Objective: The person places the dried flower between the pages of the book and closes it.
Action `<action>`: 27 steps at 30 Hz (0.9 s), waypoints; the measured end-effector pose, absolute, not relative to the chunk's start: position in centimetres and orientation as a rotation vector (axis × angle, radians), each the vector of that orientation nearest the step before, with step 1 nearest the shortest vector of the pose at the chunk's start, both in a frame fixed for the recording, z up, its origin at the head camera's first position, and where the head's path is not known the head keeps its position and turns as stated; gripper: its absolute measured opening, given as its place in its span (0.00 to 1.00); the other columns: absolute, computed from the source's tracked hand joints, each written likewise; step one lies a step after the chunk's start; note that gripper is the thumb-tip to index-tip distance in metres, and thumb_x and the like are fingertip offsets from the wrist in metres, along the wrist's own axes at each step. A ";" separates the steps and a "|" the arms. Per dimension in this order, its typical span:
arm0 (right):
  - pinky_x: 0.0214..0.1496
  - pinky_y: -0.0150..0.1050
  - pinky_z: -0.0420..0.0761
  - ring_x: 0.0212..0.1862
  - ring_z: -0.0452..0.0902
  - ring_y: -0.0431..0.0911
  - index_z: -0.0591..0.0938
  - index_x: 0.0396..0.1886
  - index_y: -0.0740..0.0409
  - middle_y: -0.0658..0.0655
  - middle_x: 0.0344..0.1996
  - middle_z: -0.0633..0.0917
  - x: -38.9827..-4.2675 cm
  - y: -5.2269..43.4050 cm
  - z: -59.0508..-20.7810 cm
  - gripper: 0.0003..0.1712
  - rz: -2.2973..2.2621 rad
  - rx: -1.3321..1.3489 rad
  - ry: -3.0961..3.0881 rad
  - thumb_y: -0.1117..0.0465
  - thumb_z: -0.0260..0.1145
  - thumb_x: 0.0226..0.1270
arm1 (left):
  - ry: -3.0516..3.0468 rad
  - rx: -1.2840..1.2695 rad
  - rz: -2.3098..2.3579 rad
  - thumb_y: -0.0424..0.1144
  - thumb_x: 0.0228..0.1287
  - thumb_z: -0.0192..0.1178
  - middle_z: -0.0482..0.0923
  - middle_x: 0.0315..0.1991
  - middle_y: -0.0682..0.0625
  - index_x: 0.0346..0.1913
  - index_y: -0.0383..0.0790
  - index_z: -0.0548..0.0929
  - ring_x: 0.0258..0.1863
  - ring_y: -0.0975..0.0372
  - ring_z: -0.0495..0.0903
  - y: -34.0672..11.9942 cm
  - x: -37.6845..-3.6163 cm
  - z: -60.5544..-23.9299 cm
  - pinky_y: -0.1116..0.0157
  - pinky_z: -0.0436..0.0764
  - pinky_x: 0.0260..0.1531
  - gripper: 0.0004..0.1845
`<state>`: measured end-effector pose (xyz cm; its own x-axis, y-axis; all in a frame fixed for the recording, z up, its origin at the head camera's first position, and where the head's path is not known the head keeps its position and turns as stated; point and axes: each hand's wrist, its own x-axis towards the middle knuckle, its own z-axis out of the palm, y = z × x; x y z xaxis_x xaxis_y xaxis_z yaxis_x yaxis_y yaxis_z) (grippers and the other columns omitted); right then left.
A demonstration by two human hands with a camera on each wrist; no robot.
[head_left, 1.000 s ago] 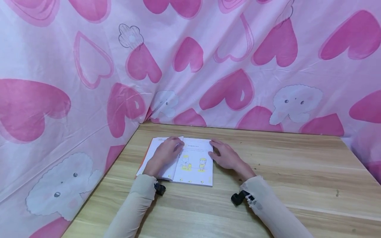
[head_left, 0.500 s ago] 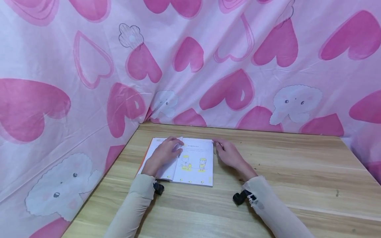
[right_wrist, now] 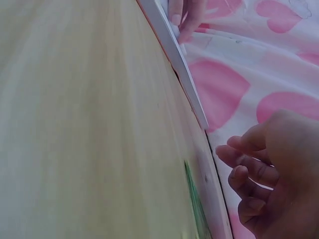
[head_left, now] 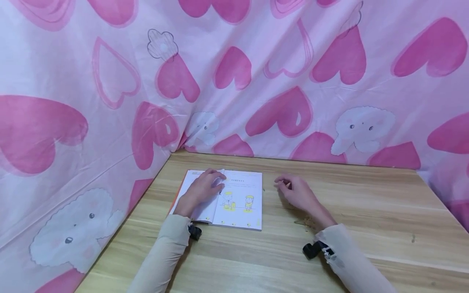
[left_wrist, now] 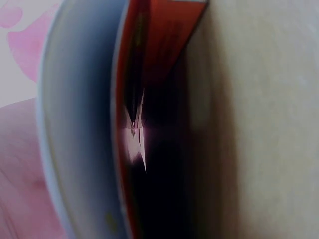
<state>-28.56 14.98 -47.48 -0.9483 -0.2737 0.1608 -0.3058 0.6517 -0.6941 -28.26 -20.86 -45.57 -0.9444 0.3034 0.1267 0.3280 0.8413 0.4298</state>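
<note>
An open book (head_left: pixel 239 221) with yellow cartoon figures printed on its right page lies on the wooden table. My left hand (head_left: pixel 199 191) rests on the left page, its fingertips at the fold between the pages. The left wrist view is filled by the curved pages (left_wrist: pixel 79 99) and the orange cover (left_wrist: pixel 172 35), close and blurred. Right of the book, apart from it, my right hand (head_left: pixel 298 193) hovers with loosely curled fingers. The right wrist view shows that hand (right_wrist: pixel 279 174) holding nothing, with the book's edge (right_wrist: pixel 182 69) beyond it.
A pink and white cloth (head_left: pixel 234 110) with hearts hangs behind and to the left of the wooden table (head_left: pixel 366 203). Each wrist wears a small black camera. A thin green sliver (right_wrist: pixel 197 204), unclear in kind, appears low in the right wrist view.
My right hand has left the right page's upper outer edge and moved to the right, its fingers more curled than before. The left hand stays on the left page.
</note>
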 end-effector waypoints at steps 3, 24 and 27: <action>0.35 0.37 0.81 0.37 0.79 0.46 0.89 0.55 0.53 0.52 0.36 0.88 -28.0 16.1 -47.3 0.12 1.169 0.529 -2.827 0.57 0.62 0.84 | -2.962 -0.503 -0.700 0.43 0.78 0.66 0.79 0.68 0.42 0.63 0.45 0.87 0.70 0.48 0.79 -20.8 -28.2 -45.6 0.46 0.77 0.72 0.16; 0.37 0.33 0.81 0.34 0.78 0.37 0.90 0.39 0.45 0.44 0.30 0.86 -24.9 20.8 -45.2 0.03 1.035 1.002 -3.018 0.60 0.74 0.75 | -2.985 -0.443 -0.683 0.44 0.79 0.66 0.78 0.68 0.44 0.64 0.47 0.85 0.69 0.48 0.79 -20.5 -27.9 -45.5 0.44 0.77 0.71 0.16; 0.36 0.33 0.80 0.33 0.77 0.37 0.90 0.38 0.43 0.44 0.29 0.85 -24.4 21.4 -44.8 0.04 1.059 1.070 -3.056 0.59 0.77 0.71 | -2.985 -0.446 -0.676 0.44 0.79 0.65 0.78 0.68 0.43 0.64 0.47 0.85 0.69 0.47 0.79 -20.5 -27.9 -45.5 0.43 0.78 0.70 0.16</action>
<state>-24.44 21.37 -44.82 -0.7711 -0.6353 -0.0432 -0.4724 0.6161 -0.6303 -27.89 -20.47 -45.50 -0.9573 0.2675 0.1101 0.2888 0.8629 0.4147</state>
